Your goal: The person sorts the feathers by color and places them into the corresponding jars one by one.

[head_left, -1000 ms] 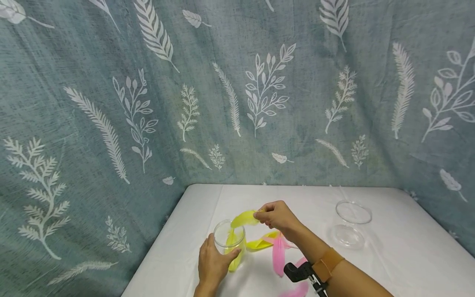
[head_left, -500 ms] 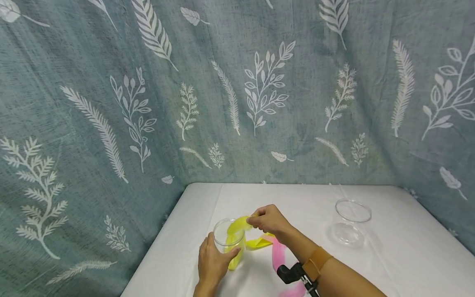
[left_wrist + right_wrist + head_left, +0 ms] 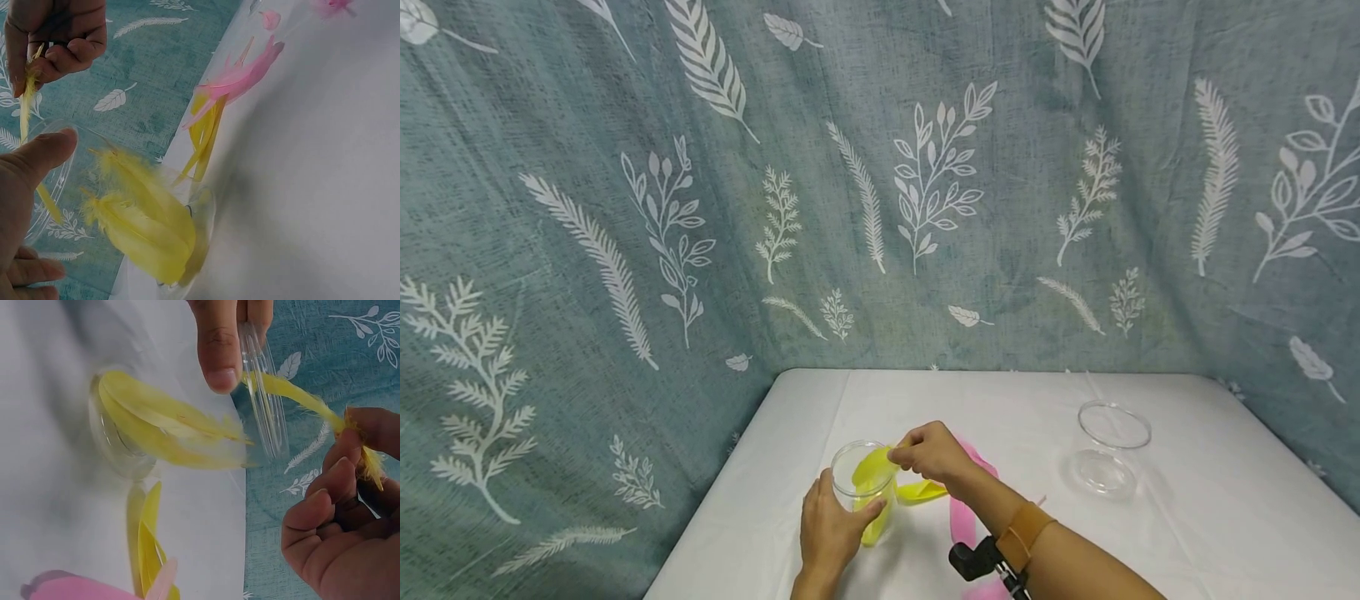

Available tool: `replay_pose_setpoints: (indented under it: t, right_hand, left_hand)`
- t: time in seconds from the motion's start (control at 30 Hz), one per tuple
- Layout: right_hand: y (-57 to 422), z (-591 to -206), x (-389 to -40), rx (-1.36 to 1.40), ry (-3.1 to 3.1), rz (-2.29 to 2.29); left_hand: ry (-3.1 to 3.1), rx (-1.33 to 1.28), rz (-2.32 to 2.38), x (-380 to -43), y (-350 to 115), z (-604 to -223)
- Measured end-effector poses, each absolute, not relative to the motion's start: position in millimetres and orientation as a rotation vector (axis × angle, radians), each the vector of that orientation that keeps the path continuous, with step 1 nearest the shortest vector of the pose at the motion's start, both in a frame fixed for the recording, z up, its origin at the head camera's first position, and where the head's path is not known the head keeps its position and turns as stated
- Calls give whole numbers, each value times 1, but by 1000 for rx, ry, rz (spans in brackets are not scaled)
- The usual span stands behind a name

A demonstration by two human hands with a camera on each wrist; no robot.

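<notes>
My left hand (image 3: 831, 529) grips a clear jar (image 3: 842, 479) from its left side, the thumb near the rim. Inside the jar lie yellow feathers (image 3: 147, 231), seen through the wall in both wrist views. Between thumb and fingertips my right hand (image 3: 931, 454) pinches another yellow feather (image 3: 294, 394) by its quill end. This feather's tip dips past the jar's rim into the mouth. On the table right of the jar are more yellow feathers (image 3: 921, 492), with pink feathers (image 3: 962, 521) beside them, partly hidden by my right forearm.
A second clear jar (image 3: 1114, 427) stands on the white-covered table (image 3: 1210, 500) to the right. Behind and at the sides hangs a green-grey leaf-print curtain (image 3: 880, 208). A black camera mount (image 3: 973, 560) juts from the right wrist strap.
My right hand has moved left and down, bringing the pinched yellow feather from above the rim into the jar's mouth. The left hand and the jar have stayed in place.
</notes>
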State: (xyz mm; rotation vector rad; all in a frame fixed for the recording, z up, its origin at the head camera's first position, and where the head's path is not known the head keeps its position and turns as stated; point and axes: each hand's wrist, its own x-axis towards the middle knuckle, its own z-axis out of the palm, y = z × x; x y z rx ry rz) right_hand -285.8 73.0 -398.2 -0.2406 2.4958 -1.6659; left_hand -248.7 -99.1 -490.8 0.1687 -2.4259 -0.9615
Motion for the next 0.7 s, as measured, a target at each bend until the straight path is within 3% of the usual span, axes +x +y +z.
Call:
replay_pose_setpoints:
  t: [0.7]
  right_hand:
    - [62,-410,-284,-255,2508,-1647]
  left_hand:
    - [-2412,148,-970,-248,-99,-490]
